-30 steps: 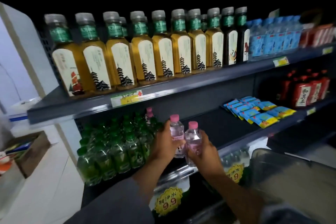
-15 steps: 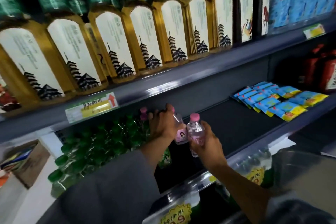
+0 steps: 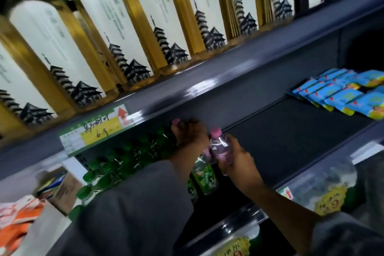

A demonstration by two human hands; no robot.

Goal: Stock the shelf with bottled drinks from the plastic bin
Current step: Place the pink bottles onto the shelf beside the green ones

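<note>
On the dark middle shelf, beside green-capped green bottles: right hand clamped round small clear pink-capped bottle, left hand curled over another, barely visible; best lowered upright, bases flat, close together.

Loose grey sleeves, bare hands

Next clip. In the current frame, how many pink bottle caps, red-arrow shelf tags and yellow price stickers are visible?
Pink bottle caps: 2
Red-arrow shelf tags: 2
Yellow price stickers: 2
Total: 6
</note>
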